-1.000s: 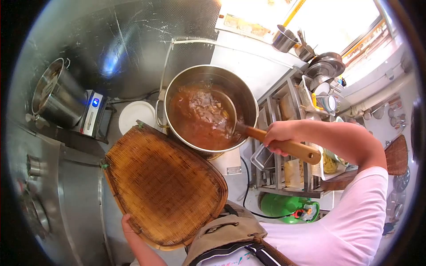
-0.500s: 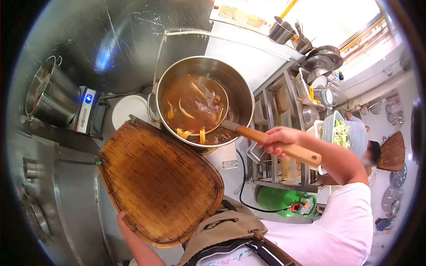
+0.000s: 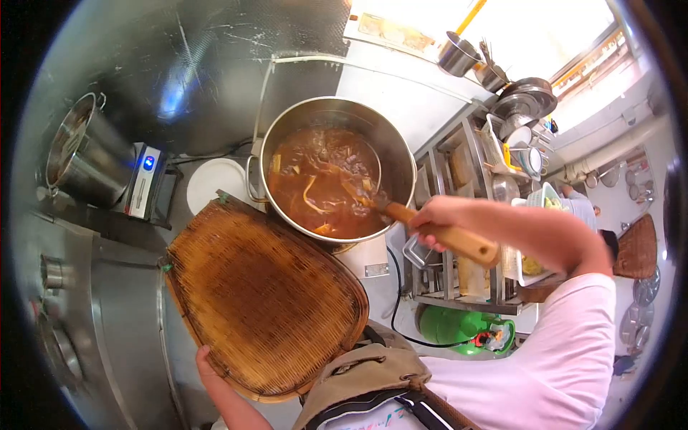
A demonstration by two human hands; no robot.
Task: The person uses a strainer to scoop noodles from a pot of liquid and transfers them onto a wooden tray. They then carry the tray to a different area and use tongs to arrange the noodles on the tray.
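now that yellow strips (image 3: pixel 308 195) have shifted in the round steel pot (image 3: pixel 344 115), stirring seems underway, right hand (image 3: pixel 432 221) gripping a dipped wooden-handled metal ladle (image 3: pixel 466 244), left hand (image 3: pixel 213 367) clasping a brown woven tray (image 3: pixel 265 287).

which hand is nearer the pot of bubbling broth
Right. The right hand grips the wooden handle just outside the pot; the left hand is farther off, holding the edge of the woven tray.

The woven bamboo tray (image 3: pixel 265 294) is ribbed golden-brown with a darker middle, the broth (image 3: pixel 333 154) reddish-brown with yellow strips (image 3: pixel 276 163), the ladle handle (image 3: pixel 462 243) honey-tan, the gas cylinder (image 3: pixel 450 326) green, the sleeve (image 3: pixel 570 319) pale pink.
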